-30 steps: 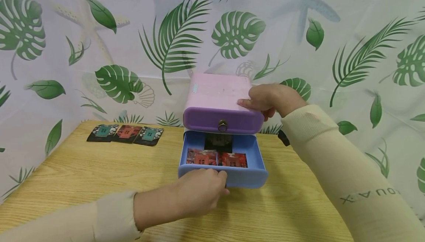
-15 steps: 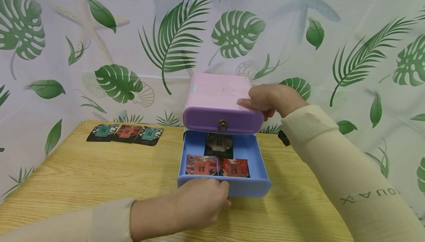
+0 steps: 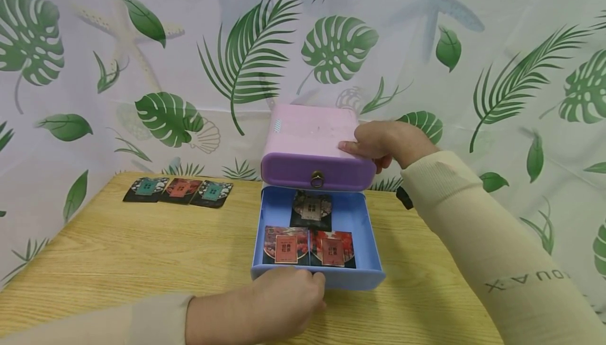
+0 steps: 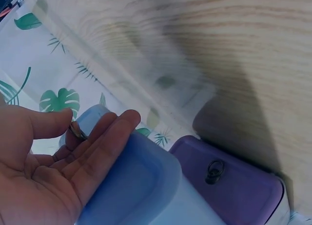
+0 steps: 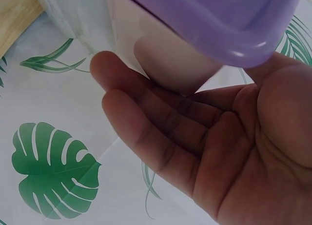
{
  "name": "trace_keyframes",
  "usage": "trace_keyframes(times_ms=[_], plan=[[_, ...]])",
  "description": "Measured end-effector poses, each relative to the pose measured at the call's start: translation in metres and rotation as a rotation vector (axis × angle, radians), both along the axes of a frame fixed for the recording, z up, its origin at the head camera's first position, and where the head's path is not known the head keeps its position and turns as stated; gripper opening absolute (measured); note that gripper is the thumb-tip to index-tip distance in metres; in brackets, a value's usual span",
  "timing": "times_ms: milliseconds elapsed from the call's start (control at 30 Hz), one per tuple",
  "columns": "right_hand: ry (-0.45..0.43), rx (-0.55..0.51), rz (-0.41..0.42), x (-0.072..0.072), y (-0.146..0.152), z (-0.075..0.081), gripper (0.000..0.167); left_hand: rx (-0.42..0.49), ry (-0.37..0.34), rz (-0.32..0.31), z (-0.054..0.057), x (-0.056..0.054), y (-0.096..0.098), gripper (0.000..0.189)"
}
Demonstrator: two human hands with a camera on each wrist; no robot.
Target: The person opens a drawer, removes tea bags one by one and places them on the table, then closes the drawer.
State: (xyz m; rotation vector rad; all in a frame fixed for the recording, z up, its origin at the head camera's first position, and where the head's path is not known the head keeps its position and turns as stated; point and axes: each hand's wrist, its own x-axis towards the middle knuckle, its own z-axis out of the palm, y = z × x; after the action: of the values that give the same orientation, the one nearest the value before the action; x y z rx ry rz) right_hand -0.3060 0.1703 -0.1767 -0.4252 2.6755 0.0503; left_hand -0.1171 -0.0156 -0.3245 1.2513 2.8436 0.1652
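A small two-tier drawer box stands on the table, with a pink top [image 3: 312, 129] and a shut purple upper drawer [image 3: 303, 171] bearing a ring pull [image 3: 317, 179]. Its blue lower drawer [image 3: 371, 234] is pulled out. Three square tea sachets lie inside: a dark one [image 3: 311, 209] behind two red ones, left [image 3: 286, 247] and right [image 3: 332, 250]. My left hand [image 3: 289, 303] pinches the blue drawer's metal ring [image 4: 77, 131] between thumb and finger. My right hand [image 3: 390, 142] grips the box's upper right corner, thumb on top and fingers along the side.
Three more sachets lie overlapping in a row at the table's back left: a teal one [image 3: 149, 186], a red one [image 3: 181, 189] and another teal one [image 3: 212, 192]. Behind the wooden table [image 3: 142, 250] hangs a leaf-print cloth [image 3: 265, 13].
My left hand has drawn the blue drawer further toward me, bringing the sachets inside more into view. My right hand has stayed on the box.
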Motion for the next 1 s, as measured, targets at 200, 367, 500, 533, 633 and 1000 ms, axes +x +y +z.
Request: trace_keyframes(times_ms=[200,367,500,533,633,1000], plan=[[0.02,0.022,0.02,0.001,0.0,0.001,0.055,-0.032,-0.059,-0.047,-0.004,-0.001,-0.003,0.018],[0.02,0.028,0.028,0.001,0.001,0.001,0.055,-0.032,-0.104,-0.064,-0.003,0.002,-0.007,0.018],[0.024,0.026,0.028,0.001,0.001,0.002,0.055,-0.008,-0.037,-0.088,0.006,0.006,-0.01,0.022],[0.024,0.025,0.028,0.001,0.001,0.002,0.055,-0.003,-0.012,-0.096,0.01,0.008,-0.01,0.022],[0.023,0.02,0.03,0.001,0.001,0.003,0.055,0.017,0.039,-0.11,0.021,0.01,-0.012,0.023],[0.024,0.016,0.033,0.002,0.001,0.001,0.055,0.216,0.114,-0.129,0.051,-0.004,-0.024,0.013]])
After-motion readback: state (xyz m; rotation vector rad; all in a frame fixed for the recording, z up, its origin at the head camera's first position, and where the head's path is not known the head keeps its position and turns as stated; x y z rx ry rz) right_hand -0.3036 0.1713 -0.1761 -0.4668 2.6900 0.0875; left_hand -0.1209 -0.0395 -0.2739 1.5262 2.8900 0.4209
